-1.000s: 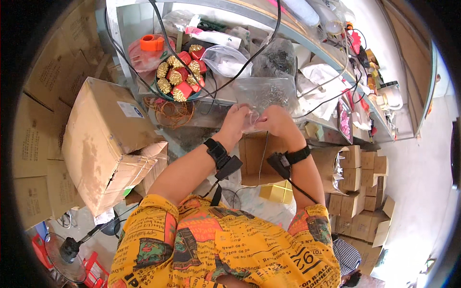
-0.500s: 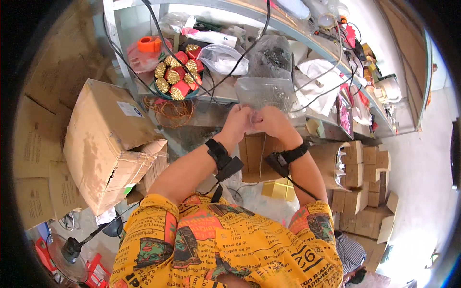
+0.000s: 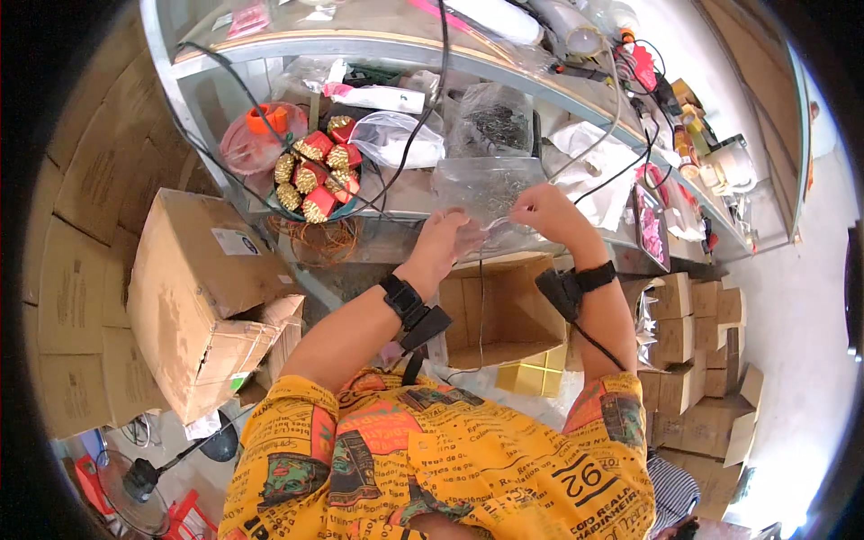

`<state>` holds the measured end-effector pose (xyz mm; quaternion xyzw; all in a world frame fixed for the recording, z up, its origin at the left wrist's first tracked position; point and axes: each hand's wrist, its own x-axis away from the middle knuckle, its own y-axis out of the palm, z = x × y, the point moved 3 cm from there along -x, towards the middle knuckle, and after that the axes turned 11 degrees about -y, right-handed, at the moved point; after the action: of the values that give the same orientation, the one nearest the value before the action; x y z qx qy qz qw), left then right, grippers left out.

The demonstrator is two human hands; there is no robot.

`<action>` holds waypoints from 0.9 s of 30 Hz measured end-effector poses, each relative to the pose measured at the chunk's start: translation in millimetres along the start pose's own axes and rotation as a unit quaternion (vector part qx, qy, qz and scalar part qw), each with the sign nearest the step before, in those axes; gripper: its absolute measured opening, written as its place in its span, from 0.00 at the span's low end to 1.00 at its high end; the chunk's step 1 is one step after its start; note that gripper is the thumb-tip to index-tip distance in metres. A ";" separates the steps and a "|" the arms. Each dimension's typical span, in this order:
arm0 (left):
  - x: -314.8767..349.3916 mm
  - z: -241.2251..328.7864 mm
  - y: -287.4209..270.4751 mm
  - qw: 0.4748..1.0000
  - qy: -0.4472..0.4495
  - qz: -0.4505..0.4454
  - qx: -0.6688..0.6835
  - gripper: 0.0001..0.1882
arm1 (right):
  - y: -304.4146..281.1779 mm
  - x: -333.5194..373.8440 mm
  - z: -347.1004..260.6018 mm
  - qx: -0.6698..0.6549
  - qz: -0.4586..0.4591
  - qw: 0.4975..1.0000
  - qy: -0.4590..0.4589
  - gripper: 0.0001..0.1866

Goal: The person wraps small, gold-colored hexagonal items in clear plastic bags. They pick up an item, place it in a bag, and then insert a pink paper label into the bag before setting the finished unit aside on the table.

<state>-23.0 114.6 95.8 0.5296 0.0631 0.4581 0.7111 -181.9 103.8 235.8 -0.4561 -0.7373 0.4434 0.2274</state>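
In front of me at the shelf edge is a clear plastic bag (image 3: pixel 486 184) with small, dim contents I cannot make out. My right hand (image 3: pixel 553 214) pinches its near right edge, fingers curled together. At the near left edge, my left hand (image 3: pixel 439 243) has its fingers bent against the thin plastic; some fingertips are blurred behind it. A gap lies between the two hands, with loose film stretched across it. Behind the bag sits another clear bag with dark contents (image 3: pixel 497 121). Below the hands stands an open cardboard box (image 3: pixel 504 315).
On the shelf at left, a round container holds red-and-gold ornaments (image 3: pixel 315 175), beside an orange tape roll (image 3: pixel 268 119) and a white plastic bag (image 3: pixel 396 139). Black cables (image 3: pixel 423 121) hang across the front. A large carton (image 3: pixel 193 288) stands at left; cartons (image 3: pixel 697 396) are stacked at right.
My hands were close together at the bag's near edge; now they are apart, the right one further right and up. The view has shifted, showing more of the open box and upper shelf.
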 end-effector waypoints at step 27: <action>-25.4 12.3 -0.4 0.999 0.020 -0.028 0.001 0.13 | -83.3 18.6 21.6 -0.150 0.101 0.981 0.072 0.09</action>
<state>-30.2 87.7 90.8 0.5188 0.0924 0.4489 0.7217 -246.1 94.5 295.4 -0.5879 -0.7273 0.3144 0.1629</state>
